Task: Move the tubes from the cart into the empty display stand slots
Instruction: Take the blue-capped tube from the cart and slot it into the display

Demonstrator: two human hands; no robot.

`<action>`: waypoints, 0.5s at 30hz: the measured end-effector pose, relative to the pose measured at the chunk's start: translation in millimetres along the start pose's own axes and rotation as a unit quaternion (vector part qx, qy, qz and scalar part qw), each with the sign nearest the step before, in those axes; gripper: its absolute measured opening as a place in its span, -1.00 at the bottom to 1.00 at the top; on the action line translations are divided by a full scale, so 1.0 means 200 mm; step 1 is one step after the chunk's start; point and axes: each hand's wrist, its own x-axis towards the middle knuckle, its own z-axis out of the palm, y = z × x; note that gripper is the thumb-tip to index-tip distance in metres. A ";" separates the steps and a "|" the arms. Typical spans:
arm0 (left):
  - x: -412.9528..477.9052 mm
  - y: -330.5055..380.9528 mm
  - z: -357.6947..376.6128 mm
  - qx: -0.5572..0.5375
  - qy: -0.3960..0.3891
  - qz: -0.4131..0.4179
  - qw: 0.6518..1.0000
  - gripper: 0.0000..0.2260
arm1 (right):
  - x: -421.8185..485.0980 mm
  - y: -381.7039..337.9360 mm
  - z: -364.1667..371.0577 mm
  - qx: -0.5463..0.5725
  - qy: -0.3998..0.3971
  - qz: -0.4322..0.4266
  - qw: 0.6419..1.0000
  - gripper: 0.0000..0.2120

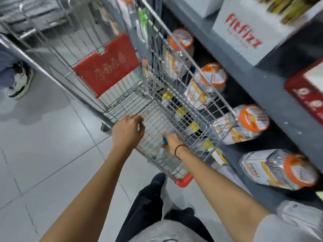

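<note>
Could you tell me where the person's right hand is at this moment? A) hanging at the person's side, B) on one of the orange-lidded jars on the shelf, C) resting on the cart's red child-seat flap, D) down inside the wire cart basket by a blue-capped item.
D: the right hand reaches down into the wire cart, its fingers at a blue-capped item in the basket.

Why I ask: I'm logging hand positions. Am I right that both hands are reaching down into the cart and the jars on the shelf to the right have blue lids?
Not quite: the head view shows the jars with orange lids, not blue. The rest stands: left hand and right hand both reach into the cart, beside the shelf.
</note>
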 end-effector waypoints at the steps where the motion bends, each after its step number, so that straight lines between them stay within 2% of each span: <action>1: 0.00 0.00 0.00 -0.006 -0.005 -0.007 1.000 -0.90 | -0.05 0.01 -0.05 0.010 0.027 -0.002 1.000 -0.78; 6: 0.00 0.01 -0.03 -0.001 -0.044 -0.030 0.999 -0.88 | -0.31 0.03 -0.33 0.080 0.149 0.030 0.985 -0.68; 10: -0.01 0.02 -0.05 0.009 -0.076 -0.022 0.997 -0.84 | -0.55 0.07 -0.56 0.129 0.240 0.022 0.962 -0.77; 12: 0.00 0.04 -0.05 -0.009 -0.080 -0.008 0.997 -0.80 | -0.68 0.09 -0.68 0.141 0.284 0.025 0.948 -0.77; 15: 0.02 0.16 -0.04 -0.031 -0.081 0.046 0.995 -0.72 | -0.88 0.14 -0.86 0.126 0.356 0.035 0.925 -0.68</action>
